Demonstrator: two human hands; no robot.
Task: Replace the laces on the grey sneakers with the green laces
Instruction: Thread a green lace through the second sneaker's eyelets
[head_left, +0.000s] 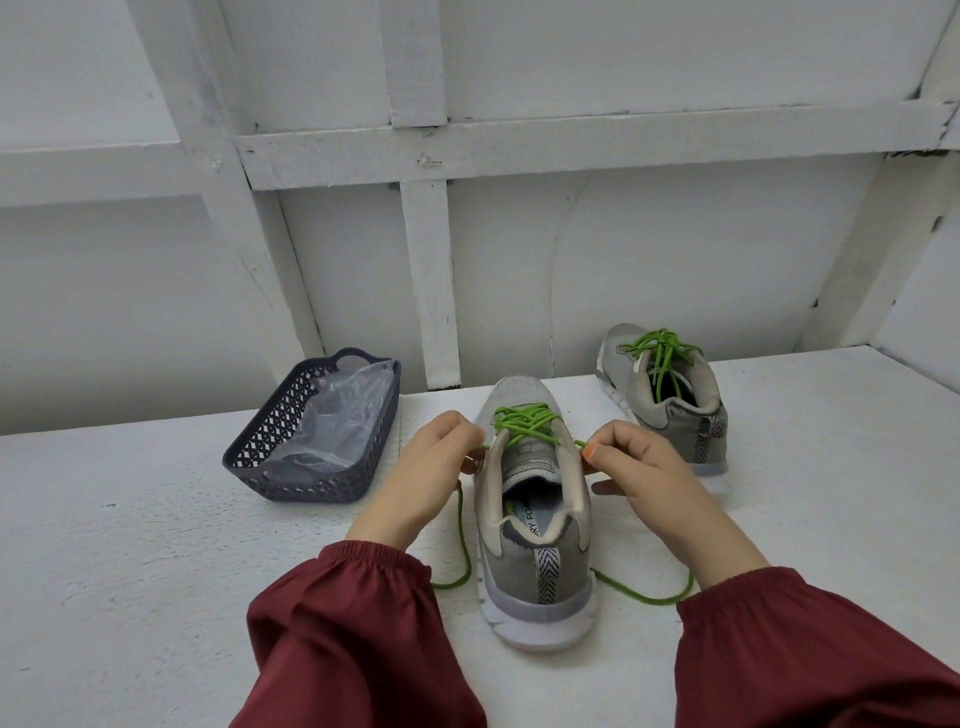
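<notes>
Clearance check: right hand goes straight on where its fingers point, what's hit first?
The right hand, pinching the green lace, points left; it would likely meet the near sneaker first.

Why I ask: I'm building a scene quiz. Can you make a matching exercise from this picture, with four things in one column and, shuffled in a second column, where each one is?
Things
1. near sneaker
2. far sneaker
3. basket
4. plastic bag

Places
A. inside the basket
B. back right of the table, near the wall
C. between the left hand and right hand, which pinch its green lace
D. on the table, left of both hands

Pairs: 1-C, 2-B, 3-D, 4-A
</notes>
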